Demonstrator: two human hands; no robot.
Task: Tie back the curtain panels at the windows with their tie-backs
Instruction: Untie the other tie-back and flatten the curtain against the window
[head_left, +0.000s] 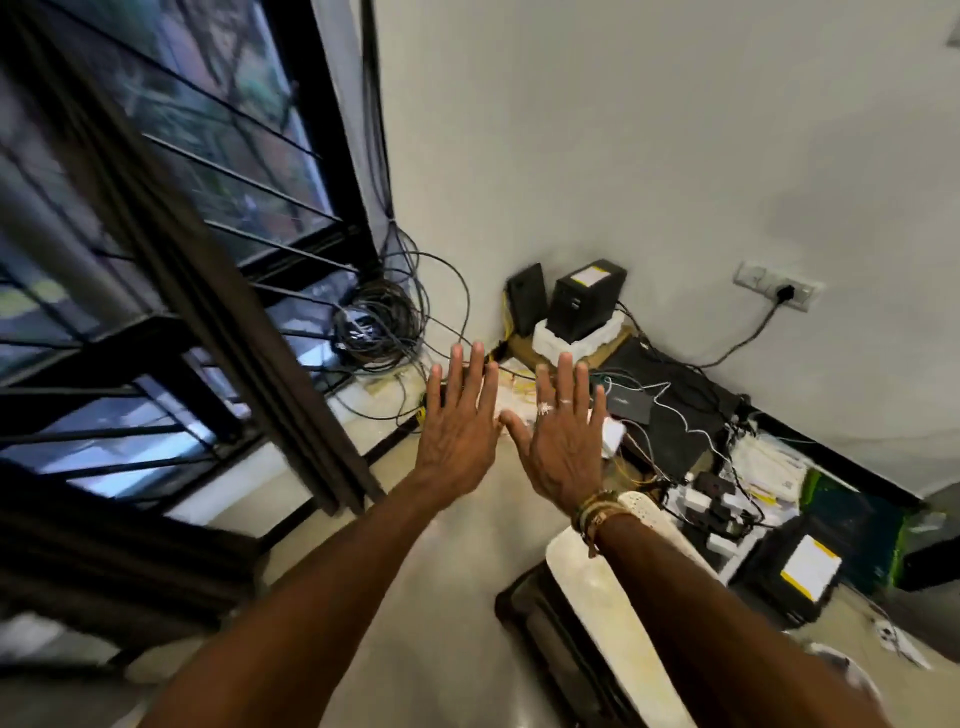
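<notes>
- The dark curtain panel (218, 291) is smeared by motion blur and cut off by the top edge.
- The barred window (171, 171) runs past the left edge.
- Small boxes far right (727, 509), perhaps chargers, are unclear.

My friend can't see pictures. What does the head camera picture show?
Two empty hands, left hand and right hand, stretch out flat with fingers spread, touching nothing. A dark curtain hangs at the barred window on the left, and tangled cables and black boxes fill the corner.
</notes>
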